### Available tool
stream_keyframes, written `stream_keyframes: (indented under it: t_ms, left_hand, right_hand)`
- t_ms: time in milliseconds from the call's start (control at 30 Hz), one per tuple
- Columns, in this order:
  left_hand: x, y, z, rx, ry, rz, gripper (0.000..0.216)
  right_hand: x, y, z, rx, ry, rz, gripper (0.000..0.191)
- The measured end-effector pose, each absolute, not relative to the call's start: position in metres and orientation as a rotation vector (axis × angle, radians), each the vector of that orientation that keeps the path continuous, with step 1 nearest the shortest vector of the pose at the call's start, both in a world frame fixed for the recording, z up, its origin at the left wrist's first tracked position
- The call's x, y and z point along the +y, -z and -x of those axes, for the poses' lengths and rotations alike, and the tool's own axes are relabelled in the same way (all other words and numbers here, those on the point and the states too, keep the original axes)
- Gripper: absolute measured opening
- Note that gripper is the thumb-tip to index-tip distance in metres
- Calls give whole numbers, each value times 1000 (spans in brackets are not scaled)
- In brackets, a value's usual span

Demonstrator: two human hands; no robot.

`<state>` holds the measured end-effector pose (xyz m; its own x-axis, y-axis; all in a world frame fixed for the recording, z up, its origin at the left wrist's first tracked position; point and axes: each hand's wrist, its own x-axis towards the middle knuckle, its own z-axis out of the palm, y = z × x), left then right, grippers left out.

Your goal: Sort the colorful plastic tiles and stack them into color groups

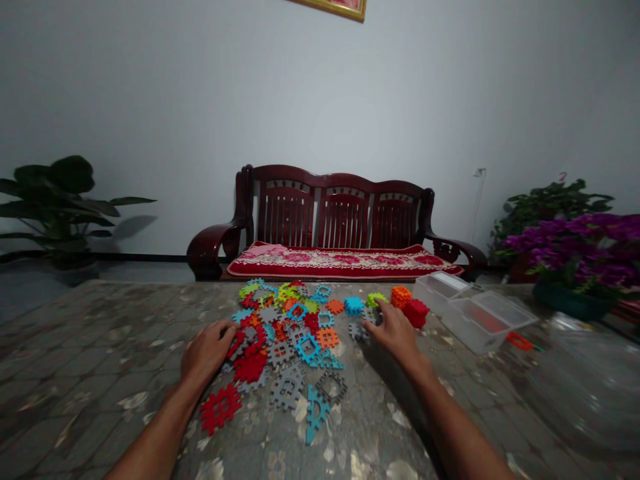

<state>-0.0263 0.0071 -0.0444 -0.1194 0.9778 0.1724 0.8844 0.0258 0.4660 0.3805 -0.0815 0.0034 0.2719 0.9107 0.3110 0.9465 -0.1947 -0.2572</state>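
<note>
A heap of interlocking plastic building pieces [280, 350], notched along their edges, lies on the table in red, grey, blue, orange and green. At its left edge my left hand [207, 348] has thumb and fingertips close together on a red piece [255, 331]; its other fingers are partly hidden. To the right of the heap, my right hand [397, 332] has its thumb and fingers around a small grey block [357, 329], partly covered by the hand. Near these fingers stand a blue block [354, 306], a green block [375, 299], an orange block [401, 297] and a red block [416, 313].
A clear plastic box [480, 320] stands open at the right, with an orange-red piece [519, 341] beside it. Closer on the right is a clear lidded container [590, 387]. Purple flowers in a green pot [565, 300] stand behind. A wooden bench [330, 220] is beyond the patterned table [100, 373].
</note>
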Motion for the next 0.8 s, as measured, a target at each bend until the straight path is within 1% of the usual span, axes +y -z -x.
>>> stream_keyframes:
  t_ms: [133,367,467,633,800]
  left_hand:
    - [6,42,25,2110,-683,-1932,42]
    - [5,44,25,2109,-735,-1950,40]
    - [4,43,25,2108,-728,-1952,39]
    - [3,41,24,2120,-693,-1944,40]
    - [4,43,25,2092,-713,-1955,41]
  right_hand:
    - [-83,10,-354,-1749,34,2154,65]
    - [-83,18,-342,-1809,10,2236,68]
    - [-81,17,-339,-1819,22,2242,65]
    - [-79,18,-336,-1836,53,2271,56]
    - [-79,22,-340,-1902,71,2226,55]
